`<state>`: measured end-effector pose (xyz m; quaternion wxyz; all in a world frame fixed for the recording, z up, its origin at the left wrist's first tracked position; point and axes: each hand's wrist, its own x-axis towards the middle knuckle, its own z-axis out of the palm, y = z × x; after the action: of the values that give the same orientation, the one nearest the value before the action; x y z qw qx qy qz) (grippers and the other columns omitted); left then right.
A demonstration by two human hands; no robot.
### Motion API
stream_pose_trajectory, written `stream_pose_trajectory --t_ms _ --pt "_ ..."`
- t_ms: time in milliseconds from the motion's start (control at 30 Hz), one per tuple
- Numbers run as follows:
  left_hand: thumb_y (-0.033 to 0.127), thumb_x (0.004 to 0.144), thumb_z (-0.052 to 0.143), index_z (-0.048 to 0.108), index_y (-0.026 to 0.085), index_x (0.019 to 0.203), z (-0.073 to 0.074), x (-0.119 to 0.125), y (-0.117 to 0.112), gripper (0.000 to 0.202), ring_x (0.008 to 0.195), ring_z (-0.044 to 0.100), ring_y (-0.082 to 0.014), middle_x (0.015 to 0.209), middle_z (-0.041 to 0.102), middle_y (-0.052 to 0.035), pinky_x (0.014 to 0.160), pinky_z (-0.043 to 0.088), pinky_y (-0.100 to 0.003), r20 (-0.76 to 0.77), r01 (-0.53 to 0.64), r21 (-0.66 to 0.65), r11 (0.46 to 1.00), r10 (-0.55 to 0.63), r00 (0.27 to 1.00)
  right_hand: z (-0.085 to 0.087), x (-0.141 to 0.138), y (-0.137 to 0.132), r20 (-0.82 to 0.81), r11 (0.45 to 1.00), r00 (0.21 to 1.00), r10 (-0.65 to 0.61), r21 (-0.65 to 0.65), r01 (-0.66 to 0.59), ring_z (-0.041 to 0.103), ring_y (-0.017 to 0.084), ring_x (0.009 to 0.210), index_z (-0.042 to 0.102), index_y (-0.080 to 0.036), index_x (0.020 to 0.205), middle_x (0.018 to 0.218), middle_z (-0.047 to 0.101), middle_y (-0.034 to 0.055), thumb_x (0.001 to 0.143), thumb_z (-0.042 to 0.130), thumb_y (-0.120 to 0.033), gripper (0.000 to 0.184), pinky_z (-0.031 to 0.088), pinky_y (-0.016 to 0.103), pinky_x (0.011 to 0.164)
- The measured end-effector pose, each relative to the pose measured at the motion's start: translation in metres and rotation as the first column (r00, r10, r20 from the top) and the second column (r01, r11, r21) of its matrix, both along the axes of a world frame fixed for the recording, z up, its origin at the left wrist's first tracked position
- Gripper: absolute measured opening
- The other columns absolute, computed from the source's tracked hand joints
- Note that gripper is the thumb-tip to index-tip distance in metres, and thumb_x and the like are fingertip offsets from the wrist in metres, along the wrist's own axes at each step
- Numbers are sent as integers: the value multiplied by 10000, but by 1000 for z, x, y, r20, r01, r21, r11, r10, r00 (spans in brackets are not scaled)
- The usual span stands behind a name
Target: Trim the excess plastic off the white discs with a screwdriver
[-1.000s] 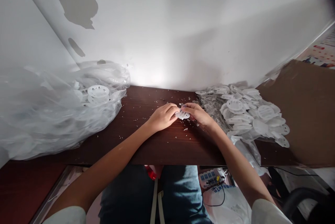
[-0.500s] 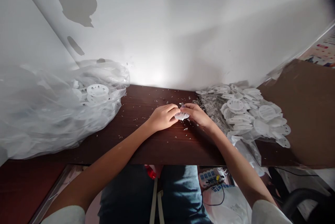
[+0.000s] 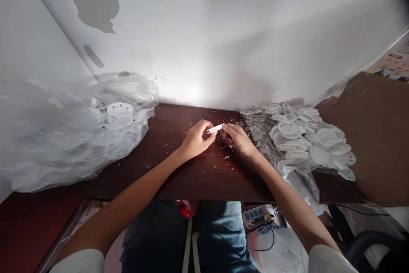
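Over the dark desk [image 3: 191, 185], the left hand [image 3: 195, 140] pinches a thin white piece [image 3: 215, 128], turned nearly edge-on, while the right hand [image 3: 240, 140] has its fingers curled at the other end, though from here I can't tell whether they grip it. Small pale scraps [image 3: 226, 157] lie scattered below, a clear bag [image 3: 64, 149] with white discs [image 3: 119, 110] inside bulges at the left, and a heap of similar discs [image 3: 326, 136] lies at the right
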<state>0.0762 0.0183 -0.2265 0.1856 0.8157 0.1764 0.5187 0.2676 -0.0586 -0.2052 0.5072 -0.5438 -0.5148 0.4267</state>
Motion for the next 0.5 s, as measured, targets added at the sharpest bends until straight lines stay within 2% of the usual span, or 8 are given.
stream_pose_trajectory --t_ms 67,133,233,300,367,500 --pt "228 937 703 592 204 998 -1 0 0 129 765 663 -127 923 695 -22 696 557 -252 -2 20 -120 993 -20 1000 -2 0 0 59 1000 998 -6 29 4 408 134 578 645 -224 868 715 530 -16 976 605 -628 419 310 295 534" --pt "284 940 717 589 206 994 -1 1 -1 159 773 689 -137 932 716 -30 679 569 -249 11 35 -270 962 -33 999 -2 0 0 126 997 992 -24 74 14 452 146 610 638 -223 872 745 561 -10 1016 545 -568 386 352 298 567" --pt "380 923 756 591 202 988 2 2 -2 251 775 717 -158 951 740 -45 667 596 -265 92 94 -496 863 -56 994 2 -3 -2 303 981 949 -85 192 26 561 182 720 674 -215 962 832 644 20 1050 476 -442 314 437 322 681" --pt "433 897 788 595 198 999 4 3 -1 321 770 727 -165 997 744 -61 663 617 -280 182 168 -609 775 -70 981 6 -6 -5 447 953 882 -151 303 10 624 213 840 692 -206 1020 928 695 54 1048 486 -383 272 476 351 790" --pt "459 873 812 593 195 1003 6 4 0 367 754 721 -161 1003 734 -63 649 622 -282 251 218 -664 715 -62 966 8 -10 -7 541 921 816 -204 389 -27 647 232 908 696 -203 1028 989 714 80 1045 519 -360 237 489 371 850" --pt "464 855 831 586 190 993 8 5 1 392 737 687 -140 963 706 -45 620 601 -261 296 260 -676 690 -70 953 6 -14 -10 602 902 765 -227 426 -67 663 237 915 699 -216 1099 1025 723 89 1056 548 -352 207 502 372 834"
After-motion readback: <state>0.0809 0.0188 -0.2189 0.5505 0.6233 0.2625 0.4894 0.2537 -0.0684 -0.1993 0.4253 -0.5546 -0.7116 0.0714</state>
